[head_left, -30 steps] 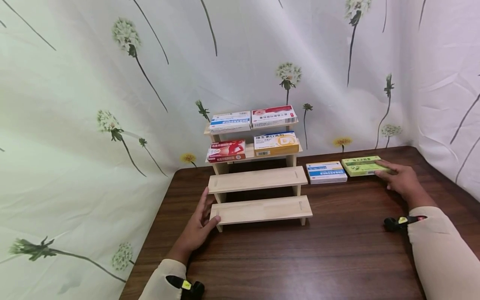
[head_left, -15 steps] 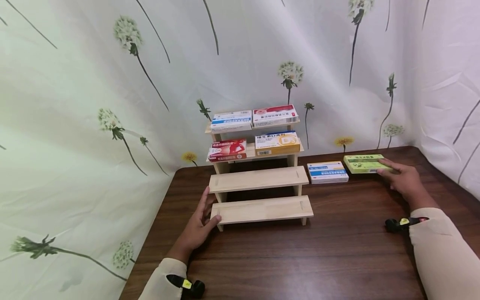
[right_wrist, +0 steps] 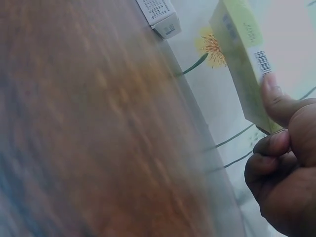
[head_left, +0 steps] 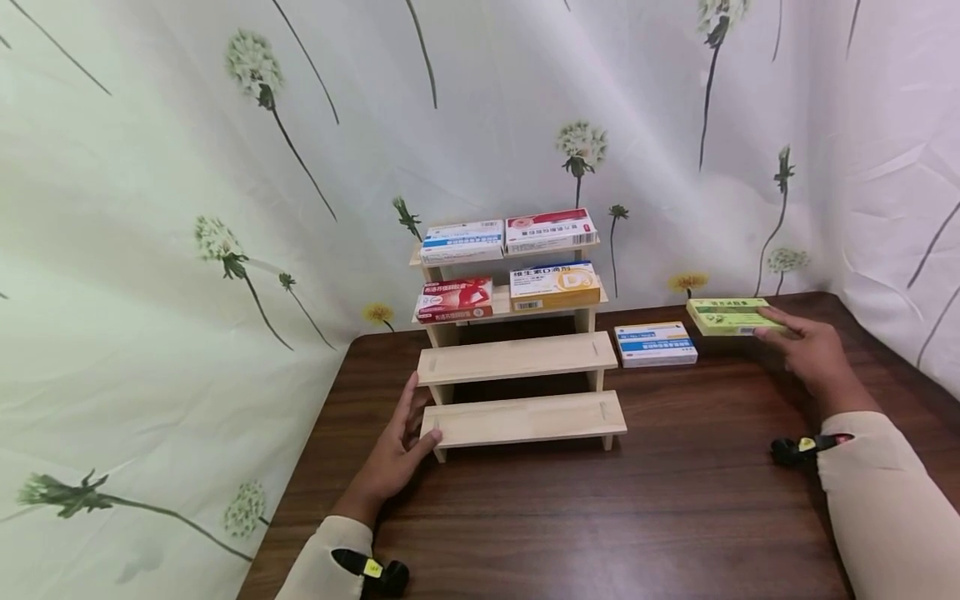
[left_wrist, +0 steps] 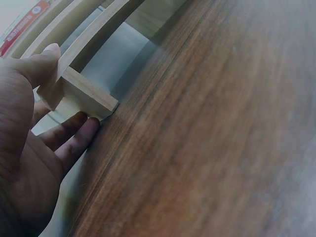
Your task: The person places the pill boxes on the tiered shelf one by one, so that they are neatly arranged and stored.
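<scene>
My right hand [head_left: 813, 354] pinches the right end of a yellow-green medicine box [head_left: 726, 316], lifted off the table. In the right wrist view, the thumb lies by the barcode on the medicine box [right_wrist: 242, 59], with curled fingers below. My left hand [head_left: 393, 458] holds the left end of a stepped wooden display stand [head_left: 517, 358]. The left wrist view has the thumb on the lowest step of the stand [left_wrist: 91, 91] and fingertips against its side support. A blue-and-white medicine box [head_left: 655, 344] lies on the table between the stand and the green one.
On the top step sit a blue-and-white box [head_left: 462, 242] and a red-and-white box [head_left: 551, 232]. Below them are a red box [head_left: 454, 300] and a yellow-and-white vitamin D box [head_left: 555, 286]. Floral cloth [head_left: 480, 108] hangs behind the dark wood table [head_left: 525, 517].
The right hand has raised the green medicine box from the table, its shadow now apart below it. The left hand stays in place on the stand.
</scene>
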{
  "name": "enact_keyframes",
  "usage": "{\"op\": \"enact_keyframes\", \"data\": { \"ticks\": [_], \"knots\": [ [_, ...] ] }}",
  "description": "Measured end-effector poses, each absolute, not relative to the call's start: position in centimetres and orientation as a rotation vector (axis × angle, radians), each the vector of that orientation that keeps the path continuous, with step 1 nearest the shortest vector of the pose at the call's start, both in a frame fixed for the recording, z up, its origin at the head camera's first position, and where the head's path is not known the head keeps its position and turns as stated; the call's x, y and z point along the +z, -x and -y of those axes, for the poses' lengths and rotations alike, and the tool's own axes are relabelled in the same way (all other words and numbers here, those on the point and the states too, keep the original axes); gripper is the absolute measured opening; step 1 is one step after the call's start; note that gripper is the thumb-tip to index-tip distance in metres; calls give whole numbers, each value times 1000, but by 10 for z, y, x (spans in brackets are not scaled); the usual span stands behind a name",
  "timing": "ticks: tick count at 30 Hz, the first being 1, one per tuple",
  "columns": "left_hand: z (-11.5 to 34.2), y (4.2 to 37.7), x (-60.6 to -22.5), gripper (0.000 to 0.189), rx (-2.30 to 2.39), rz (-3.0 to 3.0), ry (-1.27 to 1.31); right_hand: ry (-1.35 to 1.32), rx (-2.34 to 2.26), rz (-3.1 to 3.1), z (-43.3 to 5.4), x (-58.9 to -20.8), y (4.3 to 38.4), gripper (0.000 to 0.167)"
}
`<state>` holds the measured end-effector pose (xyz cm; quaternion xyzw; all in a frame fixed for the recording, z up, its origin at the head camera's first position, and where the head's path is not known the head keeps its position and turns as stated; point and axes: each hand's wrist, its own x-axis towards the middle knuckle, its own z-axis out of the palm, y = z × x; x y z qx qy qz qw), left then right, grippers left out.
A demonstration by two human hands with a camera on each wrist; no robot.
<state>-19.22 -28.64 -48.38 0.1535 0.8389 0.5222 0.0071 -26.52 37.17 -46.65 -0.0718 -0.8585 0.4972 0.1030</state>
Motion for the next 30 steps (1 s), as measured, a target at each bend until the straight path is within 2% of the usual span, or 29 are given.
{"op": "enact_keyframes", "data": {
  "ticks": [8, 30],
  "knots": [
    [285, 192, -484, 98, 1628, -2634, -481, 172, 1293, 2583, -366, -448, 264, 64],
    [286, 192, -483, 98, 1626, -2633, -479, 59, 1150, 2429, -309, -374, 246, 54]
  ]
}}
